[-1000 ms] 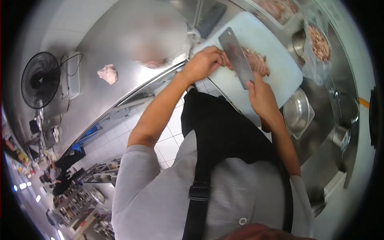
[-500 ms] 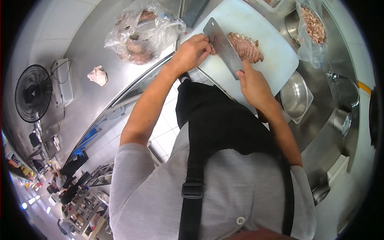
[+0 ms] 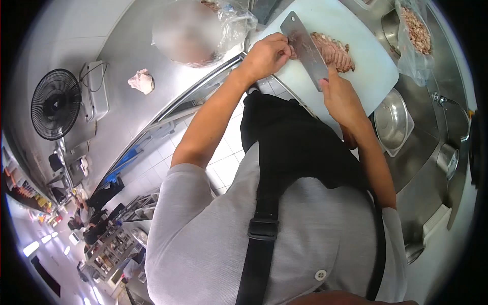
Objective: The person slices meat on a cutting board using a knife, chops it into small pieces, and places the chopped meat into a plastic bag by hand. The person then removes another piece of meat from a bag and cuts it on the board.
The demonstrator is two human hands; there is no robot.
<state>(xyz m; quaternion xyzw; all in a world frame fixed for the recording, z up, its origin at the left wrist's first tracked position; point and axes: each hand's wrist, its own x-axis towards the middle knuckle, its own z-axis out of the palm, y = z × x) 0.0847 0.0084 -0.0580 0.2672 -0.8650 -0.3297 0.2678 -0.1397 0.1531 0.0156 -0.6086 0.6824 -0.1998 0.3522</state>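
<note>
My right hand (image 3: 341, 96) is closed on the handle end of a broad cleaver (image 3: 306, 50), whose blade stands over the white cutting board (image 3: 373, 61). On the blade's left side, my left hand (image 3: 268, 57) has its fingers curled on a small piece of meat (image 3: 292, 52) at the board's left part. Sliced meat (image 3: 333, 52) lies in an overlapping row just right of the blade. The blade hides part of the board and the place where it meets the meat.
Left of the board, a clear plastic bag (image 3: 236, 21) lies on the steel counter (image 3: 119, 46), beside a blurred patch. A pale scrap (image 3: 142, 81) and a fan (image 3: 56, 104) are farther left. Rightward are a bag of chopped pieces (image 3: 417, 33), a steel container (image 3: 392, 122) and a tap (image 3: 441, 99).
The whole view has shifted between frames. Both hands remain at the board, the left on the small piece and the right on the cleaver, with the sliced meat still beside the blade.
</note>
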